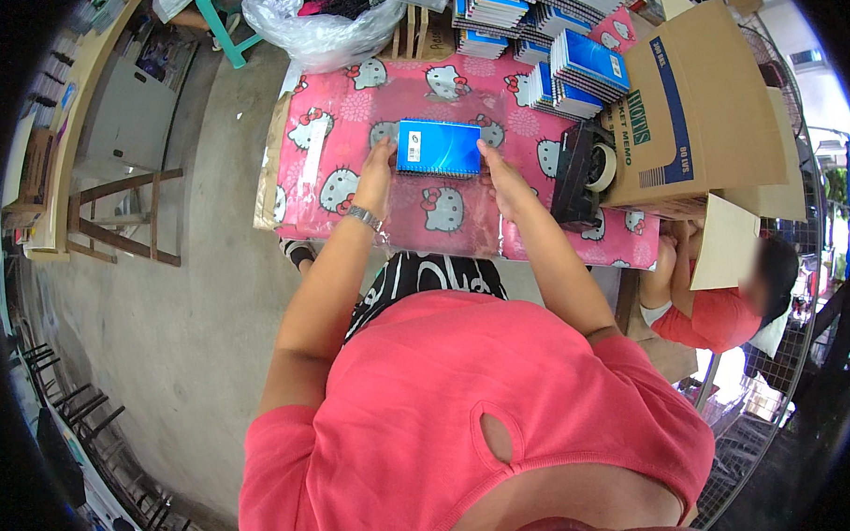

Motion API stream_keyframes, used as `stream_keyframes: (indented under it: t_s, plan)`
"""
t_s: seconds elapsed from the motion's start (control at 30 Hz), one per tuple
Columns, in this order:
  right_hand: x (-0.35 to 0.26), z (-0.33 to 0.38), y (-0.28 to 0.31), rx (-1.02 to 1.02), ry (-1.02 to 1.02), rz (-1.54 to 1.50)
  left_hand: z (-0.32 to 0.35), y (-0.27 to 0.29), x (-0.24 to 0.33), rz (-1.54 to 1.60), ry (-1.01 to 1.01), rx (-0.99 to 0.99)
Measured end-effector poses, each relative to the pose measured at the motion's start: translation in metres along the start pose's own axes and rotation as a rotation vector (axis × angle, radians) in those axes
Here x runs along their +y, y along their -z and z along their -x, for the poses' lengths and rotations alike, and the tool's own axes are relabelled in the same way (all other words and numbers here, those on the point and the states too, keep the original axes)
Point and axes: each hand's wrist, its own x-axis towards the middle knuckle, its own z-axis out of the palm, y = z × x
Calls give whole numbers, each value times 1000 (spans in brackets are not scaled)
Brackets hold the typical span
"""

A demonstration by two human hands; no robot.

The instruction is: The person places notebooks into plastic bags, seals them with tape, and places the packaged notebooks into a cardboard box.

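A blue spiral-bound notebook (439, 147) lies face up between my hands above the pink patterned table cover (405, 231), its coil along the near edge. Whether more notebooks sit under it I cannot tell. My left hand (376, 178) grips its left short side, thumb at the upper corner. On the opposite side my right hand (502, 172) holds the right edge, thumb near the cover. Shiny clear plastic shows on the table around and below the notebook.
Blue notebook stacks (586, 65) rise at the back right. A black tape dispenser (575, 181) stands beside a large open cardboard box (682, 107). A plastic bag (323, 30) sits at the far left. Another person (717, 311) in red sits at the right.
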Motion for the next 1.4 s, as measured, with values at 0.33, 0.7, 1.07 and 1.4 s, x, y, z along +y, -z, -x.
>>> stream_keyframes:
  t_s: [0.33, 0.7, 1.07, 1.4]
  plan:
    - [-3, 9, -20, 103, 92, 14, 12, -14, 8, -93, -21, 10]
    - [-8, 9, -17, -33, 162, 162, 10, -16, 2, -274, -59, 82]
    - [-4, 24, -22, 134, 221, 90, -9, 12, -8, -99, 56, 30]
    - [68, 70, -9, -37, 1057, 964, 74, 58, -18, -1271, -938, -389]
